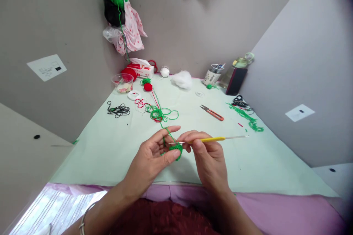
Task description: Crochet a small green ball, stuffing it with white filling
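Between thumb and fingers, my left hand (150, 156) pinches a small green crochet piece (176, 151). Green yarn (165, 128) runs over its raised index finger and back to a loose tangle on the table. My right hand (208, 156) grips a crochet hook (211, 139) by its yellow handle, like a pen. The hook's thin metal tip lies at the top edge of the crochet piece, touching the yarn. Its other metal end points right. The left hand's lower fingers are partly hidden behind the work.
Orange thread snips (212, 112) lie beyond my right hand, with green yarn scraps (249, 117) farther right. Black cord (118, 109) is at left. Behind stand a plastic tub (122, 83), tissue box (142, 70), white stuffing (182, 80), pen can (211, 76) and phone (236, 81).
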Demonstrator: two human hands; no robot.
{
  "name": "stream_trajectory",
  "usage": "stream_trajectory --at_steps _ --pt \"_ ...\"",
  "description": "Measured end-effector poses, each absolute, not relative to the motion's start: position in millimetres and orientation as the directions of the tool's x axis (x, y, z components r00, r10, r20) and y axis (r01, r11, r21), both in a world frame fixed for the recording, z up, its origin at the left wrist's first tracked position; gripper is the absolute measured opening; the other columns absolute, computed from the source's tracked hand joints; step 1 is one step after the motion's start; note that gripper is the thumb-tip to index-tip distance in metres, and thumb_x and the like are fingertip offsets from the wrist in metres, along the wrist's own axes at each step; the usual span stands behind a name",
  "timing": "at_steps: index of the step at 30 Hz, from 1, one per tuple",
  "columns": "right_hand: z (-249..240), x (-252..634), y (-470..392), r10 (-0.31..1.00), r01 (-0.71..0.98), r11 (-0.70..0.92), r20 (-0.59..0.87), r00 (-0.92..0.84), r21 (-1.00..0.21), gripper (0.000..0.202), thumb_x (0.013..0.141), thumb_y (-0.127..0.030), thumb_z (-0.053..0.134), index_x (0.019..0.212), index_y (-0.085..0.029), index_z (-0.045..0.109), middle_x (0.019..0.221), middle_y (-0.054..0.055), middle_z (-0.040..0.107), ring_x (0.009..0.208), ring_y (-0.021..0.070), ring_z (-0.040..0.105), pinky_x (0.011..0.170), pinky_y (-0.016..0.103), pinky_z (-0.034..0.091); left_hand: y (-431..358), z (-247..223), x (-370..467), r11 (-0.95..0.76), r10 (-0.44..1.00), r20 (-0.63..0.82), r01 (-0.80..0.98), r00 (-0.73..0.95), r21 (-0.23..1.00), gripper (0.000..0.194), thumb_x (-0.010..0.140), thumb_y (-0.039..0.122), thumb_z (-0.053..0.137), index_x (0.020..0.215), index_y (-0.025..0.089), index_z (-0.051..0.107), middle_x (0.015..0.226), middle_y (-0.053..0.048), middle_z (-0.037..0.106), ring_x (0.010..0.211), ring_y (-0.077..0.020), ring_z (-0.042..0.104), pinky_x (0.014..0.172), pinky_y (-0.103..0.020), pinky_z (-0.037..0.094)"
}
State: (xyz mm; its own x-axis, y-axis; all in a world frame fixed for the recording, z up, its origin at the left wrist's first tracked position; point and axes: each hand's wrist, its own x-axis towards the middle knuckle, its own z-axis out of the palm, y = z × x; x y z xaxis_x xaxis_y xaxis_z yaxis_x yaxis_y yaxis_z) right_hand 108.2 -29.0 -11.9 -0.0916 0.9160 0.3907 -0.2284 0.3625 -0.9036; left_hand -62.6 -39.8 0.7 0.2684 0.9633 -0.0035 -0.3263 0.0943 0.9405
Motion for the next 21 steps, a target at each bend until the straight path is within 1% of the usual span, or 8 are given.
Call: stream_trajectory --at_steps 3,7,10,13,15,16,19,21 --pt "-10.0 106.6 -28.9 0.927 -0.272 0.347 0.372 -0.047 -0.898 0.019 0.103 -0.035 0.062 0.095 -0.026 0.077 0.093 0.003 0.076 0.075 0.0138 0.062 0.069 0.028 0.048 -39.6 -1.2 -63.5 0.092 0.968 -0.007 -0.329 0.251 0.94 0.047 0.084 0.031 0.085 0.13 0.033 0.072 0.094 0.001 0.062 0.096 -0.0159 0.062 0.092 -0.028 0.049" --pt "-3.7 103.3 -25.4 0.954 -0.372 0.273 0.298 -0.013 -0.887 0.024 0.1 -0.041 0.065 0.087 -0.023 0.072 0.083 0.003 0.075 0.064 0.0133 0.06 0.062 0.028 0.048 -40.6 -1.9 -64.5 0.072 0.974 0.006 -0.33 0.228 0.941 0.042 0.087 0.03 0.082 0.128 0.036 0.073 0.095 0.002 0.062 0.094 -0.0132 0.06 0.091 -0.024 0.048" --pt "-1.0 103.4 -26.0 0.953 -0.354 0.277 0.302 -0.015 -0.893 0.025 0.101 -0.042 0.063 0.087 -0.022 0.07 0.082 0.003 0.075 0.064 0.0143 0.062 0.061 0.029 0.049 -41.6 -0.7 -65.4 0.041 0.977 0.024 -0.299 0.211 0.953 0.04 0.089 0.031 0.08 0.128 0.037 0.073 0.097 0.002 0.062 0.094 -0.013 0.06 0.09 -0.024 0.047" --pt "-0.9 105.6 -31.9 0.901 -0.168 0.429 0.434 0.005 -0.888 0.023 0.106 -0.033 0.055 0.094 -0.024 0.073 0.09 0.004 0.077 0.071 0.0161 0.066 0.065 0.031 0.053 -42.3 0.5 -64.8 0.001 0.984 0.04 -0.235 0.172 0.972 0.038 0.09 0.03 0.079 0.127 0.036 0.073 0.096 0.002 0.062 0.093 -0.0131 0.059 0.09 -0.025 0.047" --pt "-2.8 106.5 -37.3 0.814 0.034 0.581 0.58 -0.029 -0.813 0.023 0.106 -0.024 0.053 0.103 -0.027 0.075 0.094 0.005 0.078 0.08 0.0192 0.07 0.071 0.035 0.056 -42.8 0.6 -62.4 -0.037 0.992 0.059 -0.192 0.112 0.981 0.035 0.09 0.028 0.078 0.125 0.033 0.074 0.096 0.002 0.062 0.093 -0.0131 0.059 0.091 -0.025 0.046" --pt "-4.6 106.5 -39.8 0.755 0.142 0.654 0.652 -0.069 -0.743 0.023 0.104 -0.021 0.054 0.107 -0.028 0.076 0.096 0.006 0.078 0.085 0.0207 0.072 0.073 0.036 0.057 -43.1 0.4 -60.7 -0.052 0.995 0.068 -0.188 0.077 0.981 0.035 0.09 0.027 0.079 0.124 0.032 0.074 0.096 0.002 0.062 0.093 -0.013 0.059 0.091 -0.025 0.046" --pt "-11.9 104.7 -44.1 0.595 0.409 0.771 0.782 -0.187 -0.488 0.033 0.097 -0.013 0.063 0.12 -0.032 0.076 0.105 0.008 0.079 0.093 0.0239 0.073 0.076 0.038 0.059 -42.7 0.1 -56.1 0.007 0.998 0.012 -0.317 0.06 0.948 0.046 0.086 0.028 0.083 0.131 0.03 0.071 0.092 0.002 0.062 0.09 -0.0129 0.059 0.09 -0.025 0.046" --pt "-15.6 103.1 -44.2 0.558 0.469 0.77 0.812 -0.169 -0.431 0.038 0.094 -0.011 0.068 0.122 -0.035 0.077 0.107 0.008 0.078 0.094 0.0236 0.072 0.075 0.037 0.059 -40.7 0.7 -55.6 0.177 0.977 -0.097 -0.466 0.192 0.867 0.053 0.083 0.031 0.085 0.134 0.027 0.07 0.092 0.001 0.062 0.087 -0.0128 0.058 0.086 -0.025 0.047"
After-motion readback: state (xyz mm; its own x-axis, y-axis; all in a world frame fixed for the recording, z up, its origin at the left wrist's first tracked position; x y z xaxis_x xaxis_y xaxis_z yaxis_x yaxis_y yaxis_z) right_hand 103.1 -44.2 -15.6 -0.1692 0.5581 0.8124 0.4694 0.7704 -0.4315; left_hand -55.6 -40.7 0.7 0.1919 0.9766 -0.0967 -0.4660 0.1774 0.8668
